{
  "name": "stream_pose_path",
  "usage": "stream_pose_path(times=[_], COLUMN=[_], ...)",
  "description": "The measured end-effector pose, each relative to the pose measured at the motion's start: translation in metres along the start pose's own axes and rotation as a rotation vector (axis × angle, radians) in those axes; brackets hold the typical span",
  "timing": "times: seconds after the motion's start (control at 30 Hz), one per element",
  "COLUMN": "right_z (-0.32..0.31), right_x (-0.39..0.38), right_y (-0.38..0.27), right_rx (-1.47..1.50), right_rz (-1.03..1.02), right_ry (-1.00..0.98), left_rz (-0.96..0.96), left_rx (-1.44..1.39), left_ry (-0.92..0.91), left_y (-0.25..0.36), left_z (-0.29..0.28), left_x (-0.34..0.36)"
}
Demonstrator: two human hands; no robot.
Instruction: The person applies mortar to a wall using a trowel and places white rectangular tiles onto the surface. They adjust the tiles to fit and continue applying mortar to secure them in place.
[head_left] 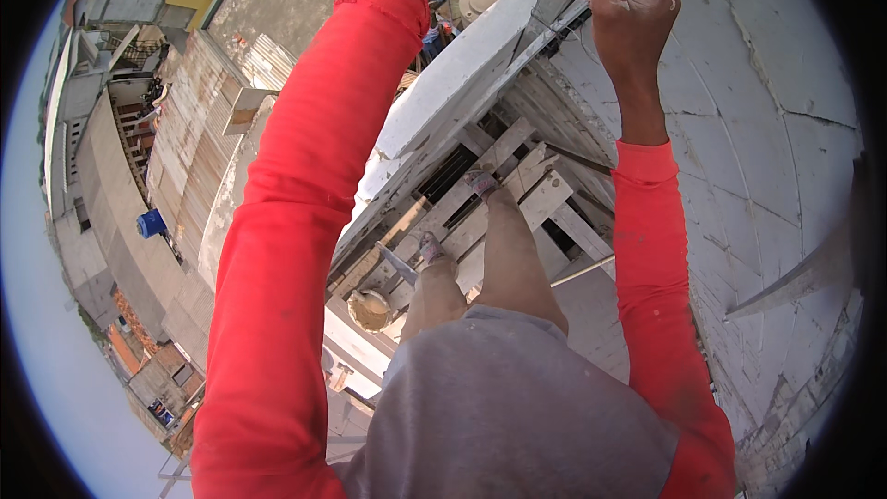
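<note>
1. Grey wall (730, 139), 2 o'clock, streaked with lines.
2. Right hand (630, 2), 1 o'clock, near it: dusty fingers curled together, grip on anything unclear. Left hand, past 12 o'clock, out of frame; cannot tell its state.
3. Probably wall finishing; the next move seems to call for balanced reach.
4. Feet (481, 184) on planks (547, 200), near centre.

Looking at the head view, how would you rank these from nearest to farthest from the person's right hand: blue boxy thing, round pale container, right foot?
Starting at the right hand:
1. Right foot, below and left of the hand.
2. Round pale container, lower left, past both feet.
3. Blue boxy thing, far left.
</note>
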State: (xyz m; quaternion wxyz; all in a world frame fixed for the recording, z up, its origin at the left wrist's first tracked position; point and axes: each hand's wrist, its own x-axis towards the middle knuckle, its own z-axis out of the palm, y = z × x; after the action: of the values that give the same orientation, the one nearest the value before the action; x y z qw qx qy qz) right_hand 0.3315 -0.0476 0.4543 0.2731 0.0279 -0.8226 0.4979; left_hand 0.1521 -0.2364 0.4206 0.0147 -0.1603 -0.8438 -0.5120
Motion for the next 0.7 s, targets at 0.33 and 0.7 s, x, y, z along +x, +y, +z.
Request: stream_pose_path(times=[0.33,0.7], right_z=[-0.045,-0.074], right_x=[0.099,-0.048], right_y=[0.004,-0.028], right_rx=[0.595,0.576], right_rz=[0.245,0.497], right_ry=[0.144,0.175], left_rz=[0.052,-0.056], left_rx=[0.015,-0.236], left_ry=[-0.268,-0.225], left_y=[0.052,0.116], left_z=[0.021,0.003], left_x=[0.019,-0.01])
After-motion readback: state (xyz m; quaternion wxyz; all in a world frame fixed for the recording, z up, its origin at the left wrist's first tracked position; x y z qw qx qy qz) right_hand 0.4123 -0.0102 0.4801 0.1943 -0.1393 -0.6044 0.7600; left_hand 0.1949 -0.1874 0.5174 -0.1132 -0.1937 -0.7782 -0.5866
